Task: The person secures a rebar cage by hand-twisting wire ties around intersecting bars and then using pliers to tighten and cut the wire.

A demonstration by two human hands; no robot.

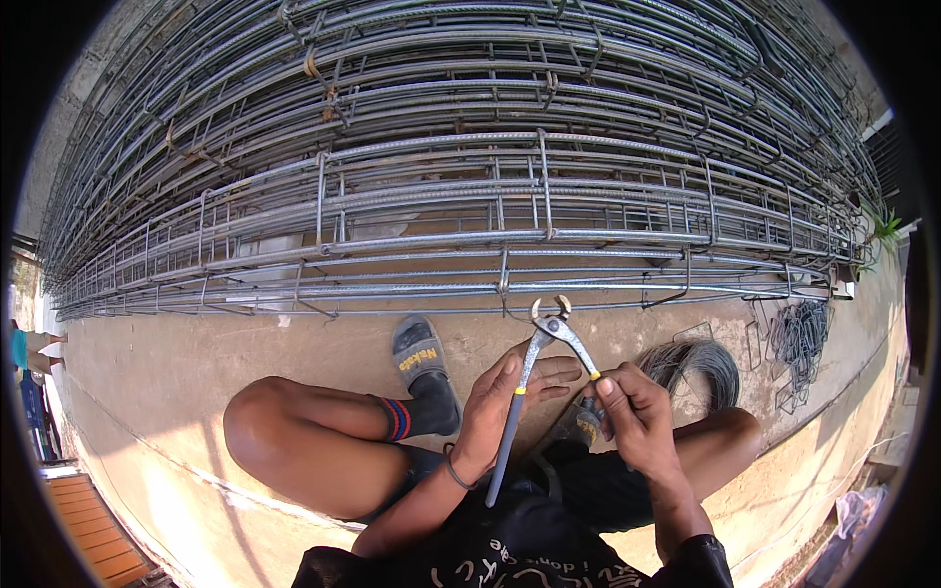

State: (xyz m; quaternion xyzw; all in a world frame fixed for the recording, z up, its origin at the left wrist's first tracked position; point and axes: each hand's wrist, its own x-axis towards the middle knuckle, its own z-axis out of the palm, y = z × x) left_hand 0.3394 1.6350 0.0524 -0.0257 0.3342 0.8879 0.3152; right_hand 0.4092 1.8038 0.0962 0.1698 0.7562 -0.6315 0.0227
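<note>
Right hand first on my feed: it's closed around one handle of the pincers, thumb laid along the grip just below a yellow band. Over to my left hand, and this one is open, fingers stretched out toward the right hand behind the other handle, which slants across in front of the palm. Whether that palm presses on the handle, I can't tell from up here. A dark band circles the left wrist.

And the pincers themselves: between my two hands, head up, handles spread wide, the jaws parted and pointing at the nearest bars. In my view their tips overlap the lower edge of the stack of rebar cages; touching or apart, I can't call it. That stack fills the whole upper part of the view, long ribbed bars tied to square hoops, layer upon layer.

Down on the concrete floor, the left foot sits in a grey sandal with yellow lettering, over a dark sock striped red and blue at the top. Beyond the right hand lies a coil of wire, and farther right a heap of bent metal hoops. Out at the right rim, a green plant; at the lower left, orange slats.
</note>
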